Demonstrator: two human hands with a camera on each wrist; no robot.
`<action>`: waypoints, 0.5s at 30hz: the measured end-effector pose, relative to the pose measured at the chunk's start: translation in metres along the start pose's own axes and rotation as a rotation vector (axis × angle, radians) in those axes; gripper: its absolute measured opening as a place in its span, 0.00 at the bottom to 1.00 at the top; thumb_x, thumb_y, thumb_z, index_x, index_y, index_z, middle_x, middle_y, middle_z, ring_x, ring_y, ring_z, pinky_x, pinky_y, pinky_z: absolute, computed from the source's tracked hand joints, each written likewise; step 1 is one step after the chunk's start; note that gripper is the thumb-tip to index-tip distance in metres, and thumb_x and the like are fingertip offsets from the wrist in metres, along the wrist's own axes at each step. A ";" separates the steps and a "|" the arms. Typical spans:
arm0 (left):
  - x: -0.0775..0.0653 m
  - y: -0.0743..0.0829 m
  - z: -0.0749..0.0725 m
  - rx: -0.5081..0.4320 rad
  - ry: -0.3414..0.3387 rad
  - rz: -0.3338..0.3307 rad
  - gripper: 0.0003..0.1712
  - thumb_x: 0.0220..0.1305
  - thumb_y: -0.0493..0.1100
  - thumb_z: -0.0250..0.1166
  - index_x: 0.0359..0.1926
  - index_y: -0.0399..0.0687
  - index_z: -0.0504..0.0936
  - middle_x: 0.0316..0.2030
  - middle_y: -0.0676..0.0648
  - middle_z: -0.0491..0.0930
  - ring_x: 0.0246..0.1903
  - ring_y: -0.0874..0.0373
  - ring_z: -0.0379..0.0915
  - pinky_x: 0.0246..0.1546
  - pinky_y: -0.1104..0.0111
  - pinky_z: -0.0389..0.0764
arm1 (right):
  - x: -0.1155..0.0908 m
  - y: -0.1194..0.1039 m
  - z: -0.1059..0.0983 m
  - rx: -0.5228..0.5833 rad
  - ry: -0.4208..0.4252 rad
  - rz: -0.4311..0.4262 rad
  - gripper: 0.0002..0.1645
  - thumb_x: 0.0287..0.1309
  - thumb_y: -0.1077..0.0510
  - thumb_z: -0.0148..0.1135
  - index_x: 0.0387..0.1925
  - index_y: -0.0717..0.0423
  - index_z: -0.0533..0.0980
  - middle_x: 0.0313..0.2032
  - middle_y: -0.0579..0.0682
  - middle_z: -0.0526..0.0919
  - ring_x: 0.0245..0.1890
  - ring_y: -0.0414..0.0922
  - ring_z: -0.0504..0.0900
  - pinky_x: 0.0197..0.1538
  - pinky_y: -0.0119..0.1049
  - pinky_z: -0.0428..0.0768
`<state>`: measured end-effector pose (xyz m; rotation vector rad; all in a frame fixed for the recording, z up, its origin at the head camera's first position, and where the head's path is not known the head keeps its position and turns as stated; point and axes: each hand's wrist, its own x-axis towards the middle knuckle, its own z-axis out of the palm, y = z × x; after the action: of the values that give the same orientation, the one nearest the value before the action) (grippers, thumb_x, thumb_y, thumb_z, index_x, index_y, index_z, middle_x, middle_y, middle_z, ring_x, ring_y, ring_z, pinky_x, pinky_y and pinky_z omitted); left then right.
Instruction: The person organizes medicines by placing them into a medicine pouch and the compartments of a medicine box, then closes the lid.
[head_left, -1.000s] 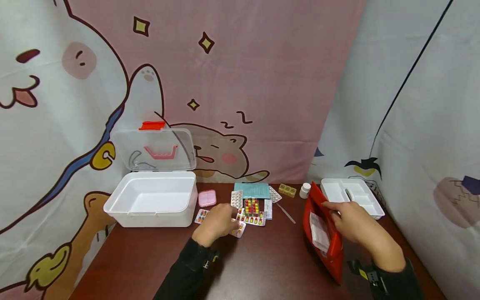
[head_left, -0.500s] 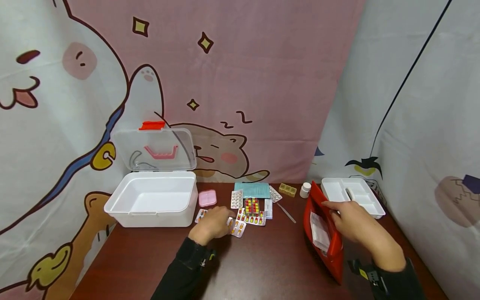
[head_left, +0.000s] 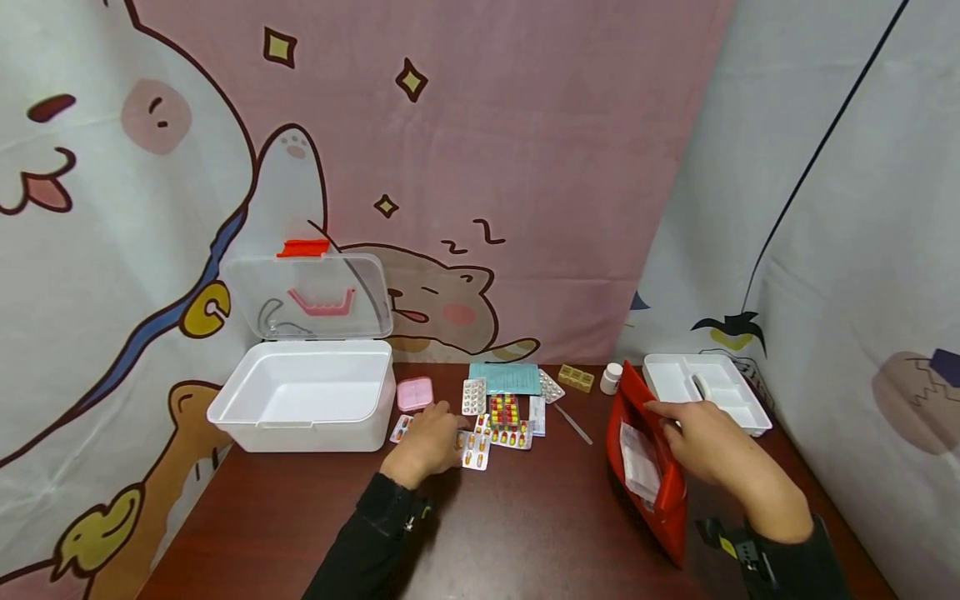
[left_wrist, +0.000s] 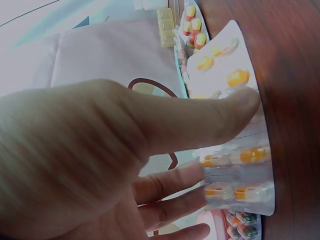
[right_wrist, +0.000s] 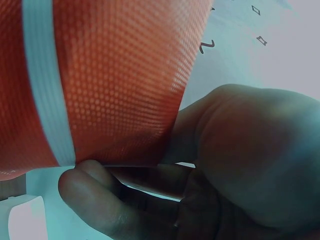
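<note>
My left hand (head_left: 427, 442) pinches a blister pack of orange capsules (left_wrist: 239, 142). In the left wrist view the thumb crosses its front, and the other fingers reach behind its edge. In the head view this pack overlaps a blister pack of red and yellow capsules (head_left: 512, 437). Another blister pack (head_left: 401, 428) lies partly behind the left hand, near a pink pill case (head_left: 415, 393). On the right, my right hand (head_left: 705, 442) grips the upper edge of a red pouch (right_wrist: 125, 85) with a pale stripe. The pouch gapes, showing a white packet (head_left: 640, 467) inside.
A white box (head_left: 322, 437) with its clear lid raised stands at left. Behind the blister packs lie a teal packet (head_left: 506, 379), a yellow pill case (head_left: 575, 378), a white bottle (head_left: 611, 379) and a thin stick (head_left: 573, 423). A divided white tray (head_left: 675, 375) sits beyond the pouch.
The blister pack in my left hand has turned from slanted to more upright in the head view. The left hand has shifted slightly left. The right hand and the pouch stay in place.
</note>
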<state>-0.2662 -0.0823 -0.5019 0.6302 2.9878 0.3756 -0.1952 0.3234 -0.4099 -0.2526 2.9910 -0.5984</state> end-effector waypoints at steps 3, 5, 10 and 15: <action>0.000 0.000 0.000 -0.012 0.014 -0.004 0.22 0.53 0.40 0.86 0.52 0.48 0.94 0.42 0.43 0.80 0.46 0.46 0.74 0.58 0.47 0.78 | 0.000 0.000 0.000 0.002 0.001 0.002 0.26 0.74 0.64 0.59 0.69 0.63 0.81 0.43 0.61 0.87 0.23 0.45 0.71 0.26 0.35 0.73; 0.001 0.000 -0.001 -0.034 0.044 0.008 0.17 0.55 0.40 0.85 0.47 0.47 0.95 0.41 0.43 0.82 0.45 0.46 0.76 0.56 0.47 0.78 | -0.001 0.000 0.000 0.004 0.004 0.002 0.26 0.73 0.64 0.59 0.69 0.63 0.81 0.43 0.61 0.87 0.23 0.44 0.71 0.26 0.35 0.73; 0.000 0.001 -0.009 -0.099 0.098 0.050 0.07 0.58 0.38 0.83 0.39 0.46 0.96 0.37 0.45 0.88 0.40 0.47 0.83 0.48 0.51 0.82 | -0.001 -0.001 0.000 0.009 -0.002 0.008 0.26 0.74 0.64 0.59 0.69 0.63 0.80 0.44 0.62 0.87 0.22 0.44 0.71 0.26 0.35 0.74; -0.003 0.005 -0.022 -0.188 0.082 0.062 0.01 0.64 0.38 0.80 0.37 0.47 0.96 0.33 0.52 0.92 0.30 0.60 0.78 0.33 0.63 0.80 | 0.000 -0.001 0.000 0.009 -0.009 0.013 0.26 0.74 0.64 0.59 0.70 0.63 0.80 0.43 0.61 0.86 0.22 0.44 0.71 0.26 0.35 0.74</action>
<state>-0.2636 -0.0839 -0.4797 0.7053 2.9644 0.6934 -0.1948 0.3229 -0.4097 -0.2339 2.9777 -0.6076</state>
